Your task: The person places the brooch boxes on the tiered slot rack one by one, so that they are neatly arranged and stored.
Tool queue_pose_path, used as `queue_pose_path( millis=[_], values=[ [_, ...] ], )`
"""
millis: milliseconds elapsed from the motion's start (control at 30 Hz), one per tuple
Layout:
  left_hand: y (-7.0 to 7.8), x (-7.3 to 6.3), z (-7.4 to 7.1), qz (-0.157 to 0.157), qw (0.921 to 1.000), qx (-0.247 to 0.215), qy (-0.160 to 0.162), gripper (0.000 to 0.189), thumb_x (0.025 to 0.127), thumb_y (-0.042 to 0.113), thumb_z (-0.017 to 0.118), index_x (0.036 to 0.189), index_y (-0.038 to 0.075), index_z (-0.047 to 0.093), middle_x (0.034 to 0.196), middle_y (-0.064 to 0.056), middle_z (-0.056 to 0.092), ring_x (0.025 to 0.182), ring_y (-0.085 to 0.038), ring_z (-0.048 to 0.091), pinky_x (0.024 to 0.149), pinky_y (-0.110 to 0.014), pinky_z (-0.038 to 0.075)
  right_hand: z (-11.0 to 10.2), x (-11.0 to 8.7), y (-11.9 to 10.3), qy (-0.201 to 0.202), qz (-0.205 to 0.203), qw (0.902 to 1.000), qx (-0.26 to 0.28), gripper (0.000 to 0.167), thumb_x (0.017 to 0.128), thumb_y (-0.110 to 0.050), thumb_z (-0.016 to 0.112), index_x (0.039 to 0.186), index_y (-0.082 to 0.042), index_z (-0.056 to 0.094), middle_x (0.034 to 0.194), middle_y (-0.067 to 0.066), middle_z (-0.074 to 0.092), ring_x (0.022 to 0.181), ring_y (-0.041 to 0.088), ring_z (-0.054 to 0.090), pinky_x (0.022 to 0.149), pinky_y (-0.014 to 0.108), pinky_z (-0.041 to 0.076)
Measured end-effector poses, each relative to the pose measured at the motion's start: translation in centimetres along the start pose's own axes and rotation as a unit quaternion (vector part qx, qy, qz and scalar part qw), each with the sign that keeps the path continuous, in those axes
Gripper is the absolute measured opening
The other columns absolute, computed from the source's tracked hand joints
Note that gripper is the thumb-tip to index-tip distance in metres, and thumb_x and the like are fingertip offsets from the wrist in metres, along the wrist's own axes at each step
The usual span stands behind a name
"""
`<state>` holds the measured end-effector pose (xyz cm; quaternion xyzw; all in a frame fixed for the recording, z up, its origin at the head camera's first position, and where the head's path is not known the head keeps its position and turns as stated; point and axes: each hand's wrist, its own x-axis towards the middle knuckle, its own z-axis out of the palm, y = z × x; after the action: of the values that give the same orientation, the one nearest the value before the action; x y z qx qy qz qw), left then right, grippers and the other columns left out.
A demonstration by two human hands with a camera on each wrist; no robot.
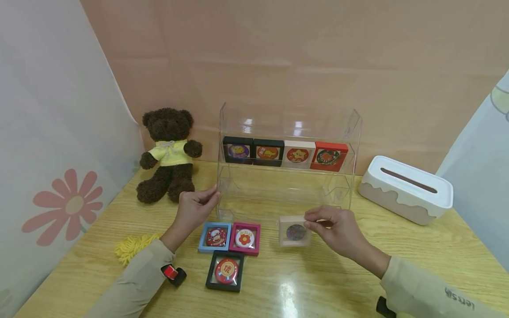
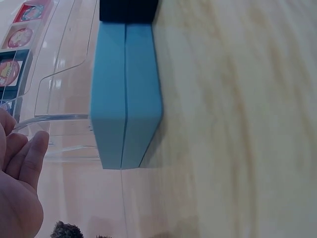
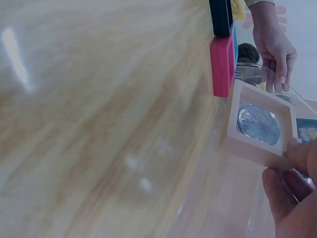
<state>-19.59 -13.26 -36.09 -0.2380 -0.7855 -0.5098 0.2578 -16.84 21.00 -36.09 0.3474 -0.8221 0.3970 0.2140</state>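
Note:
A clear acrylic two-tier display rack [image 1: 274, 192] stands on the wooden table. My left hand [image 1: 195, 208] pinches its left side edge between thumb and fingers. In my right hand [image 1: 338, 230] is a pale frame [image 3: 262, 124], pinched at its right edge in front of the rack's lower tier. A round silvery disc shows inside it in the right wrist view. On the upper tier stand two black frames [image 1: 238, 151], a white frame [image 1: 298, 154] and a red frame [image 1: 329, 156] with round badges. A light blue frame [image 1: 214, 237], a pink frame [image 1: 245, 239] and a black frame [image 1: 225, 271] lie before the rack.
A brown teddy bear [image 1: 169, 154] in a yellow top sits left of the rack. Yellow yarn [image 1: 135, 247] lies beside my left forearm. At the right stands a white and beige tissue box [image 1: 405, 190]. A peach cloth [image 1: 302, 53] hangs behind.

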Motion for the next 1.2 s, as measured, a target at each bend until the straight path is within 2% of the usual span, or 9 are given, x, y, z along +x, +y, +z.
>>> queue_pose_path(
  millis=[267, 567, 900, 1200],
  values=[
    [0.2, -0.1, 0.0, -0.007, 1.0, 0.002, -0.003, 0.021, 0.083, -0.011, 0.066, 0.104, -0.015, 0.065, 0.087, -0.024, 0.066, 0.071, -0.032, 0.068, 0.06, -0.017, 0.053, -0.4, 1.4, 0.2, 0.045, -0.035, 0.998, -0.026, 0.022, 0.068, 0.014, 0.078, 0.083, -0.002, 0.075, 0.088, 0.007, 0.071, 0.072, 0.015, 0.068, 0.06, 0.018, 0.054],
    [0.0, -0.1, -0.1, -0.017, 0.9998, -0.005, -0.007, 0.021, 0.084, -0.01, 0.066, 0.104, -0.015, 0.064, 0.088, -0.024, 0.066, 0.073, -0.032, 0.068, 0.06, -0.018, 0.053, -0.7, 3.3, 0.3, 0.069, -0.051, 0.9938, -0.071, 0.017, 0.07, 0.011, 0.078, 0.083, 0.0, 0.076, 0.088, 0.006, 0.071, 0.074, 0.018, 0.069, 0.063, 0.016, 0.053],
    [-0.1, -0.1, -0.1, -0.015, 0.9998, 0.009, -0.008, 0.021, 0.084, -0.01, 0.066, 0.104, -0.015, 0.065, 0.087, -0.023, 0.067, 0.072, -0.031, 0.068, 0.059, -0.017, 0.053, 0.0, 5.5, 0.0, 0.08, -0.055, 0.9925, -0.075, 0.013, 0.073, 0.006, 0.078, 0.085, 0.0, 0.076, 0.09, 0.007, 0.071, 0.075, 0.019, 0.069, 0.066, 0.014, 0.052],
    [-0.1, 0.0, -0.1, -0.021, 0.9997, 0.003, -0.008, 0.02, 0.084, -0.011, 0.066, 0.103, -0.015, 0.065, 0.087, -0.024, 0.066, 0.072, -0.031, 0.068, 0.059, -0.018, 0.053, 1.4, 7.5, -0.2, 0.108, -0.045, 0.9914, -0.057, 0.01, 0.076, 0.004, 0.077, 0.085, 0.0, 0.074, 0.092, 0.006, 0.07, 0.081, 0.019, 0.068, 0.065, 0.025, 0.056]
  ],
)
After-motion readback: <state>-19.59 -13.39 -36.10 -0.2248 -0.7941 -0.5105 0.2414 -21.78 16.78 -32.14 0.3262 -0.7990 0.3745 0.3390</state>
